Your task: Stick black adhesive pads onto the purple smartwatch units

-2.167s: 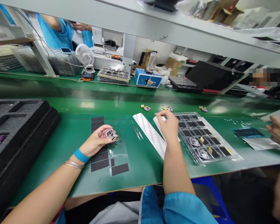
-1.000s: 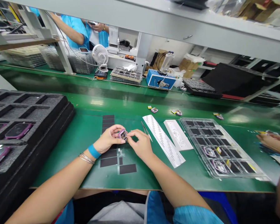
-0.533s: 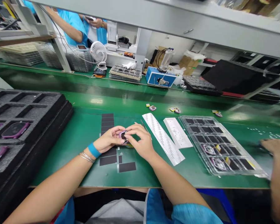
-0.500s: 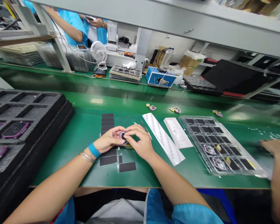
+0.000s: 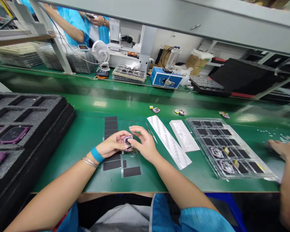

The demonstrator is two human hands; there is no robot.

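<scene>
My left hand (image 5: pixel 113 144) is closed around a small purple watch case (image 5: pixel 128 141), held just above the green bench (image 5: pixel 87 141). My right hand (image 5: pixel 143 143) is at the case's right side, thumb and forefinger pinched on or against it, the other fingers raised. Whether something tiny sits in that pinch is hidden. Under both hands lies a clear film with black rectangular pads (image 5: pixel 111 165). Tweezers (image 5: pixel 151 132) rest on the bench just beyond my right hand.
White sticker strips (image 5: pixel 170 141) and a clear tray (image 5: pixel 228 149) with a few purple cases lie to the right. Black foam trays (image 5: pixel 26 125) with purple cases stand at left. A co-worker's hand (image 5: pixel 281 148) reaches in at right. Loose cases (image 5: pixel 156 110) sit on the conveyor.
My right hand came back from the clear tray to the purple case in my left hand, pinched at it, and now has its outer fingers lifted. The view shifted slightly.
</scene>
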